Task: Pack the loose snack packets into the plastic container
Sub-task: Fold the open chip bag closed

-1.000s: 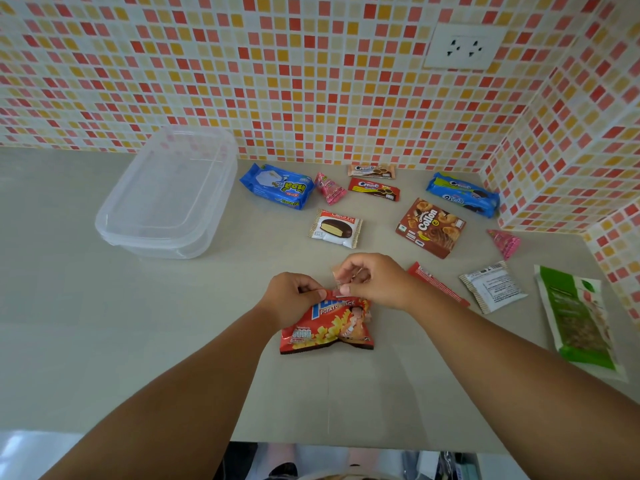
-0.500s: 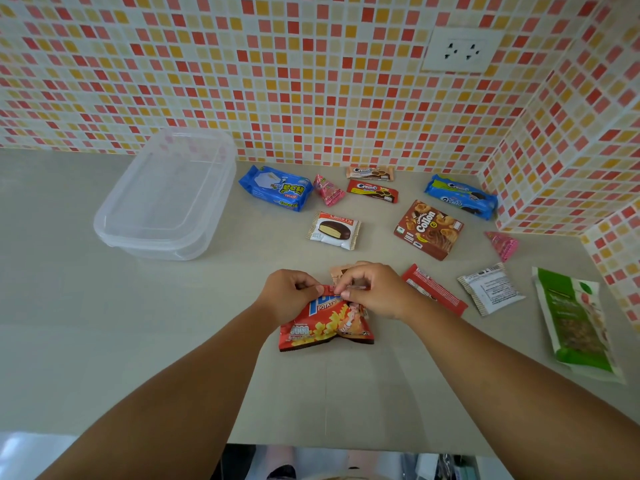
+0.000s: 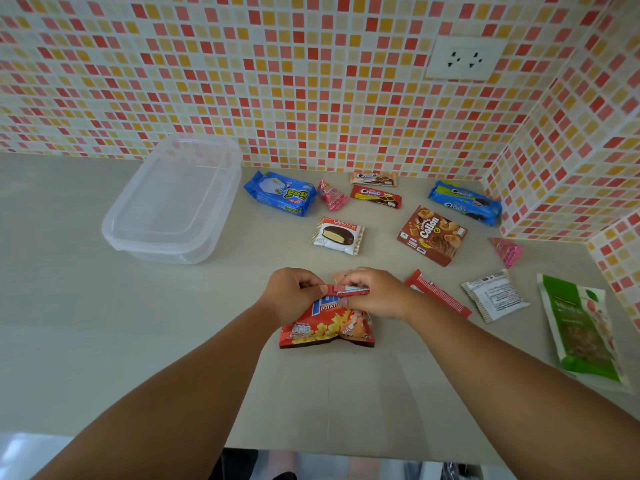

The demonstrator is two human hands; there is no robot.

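Two walls of small red, orange and cream tiles (image 3: 311, 81) meet in a corner at about 2 o'clock, with a white socket (image 3: 462, 57) set in the far one. Below them runs a pale grey table (image 3: 104, 341).

On it, at 11 o'clock from the hands, sits a clear plastic container (image 3: 173, 199) with its lid on. Loose packets lie scattered from 12 to 3 o'clock: a blue biscuit pack (image 3: 280, 192), a choco pie (image 3: 337, 235), a brown box (image 3: 432, 234), a second blue pack (image 3: 464, 202) against the side wall, a white sachet (image 3: 493, 295) and a green bag (image 3: 581, 330) at the far right.

Near the middle lies a red potato snack bag (image 3: 329, 327), flat on the table, well apart from the container. The left hand (image 3: 292, 294) and right hand (image 3: 377, 292) meet at its top edge, at 12 o'clock on the bag. The fingers (image 3: 349, 284) of both hands are curled and pinch the folded top seam, thumbs pressed on it, the rest of the bag spreading toward 6 o'clock beneath the wrists.
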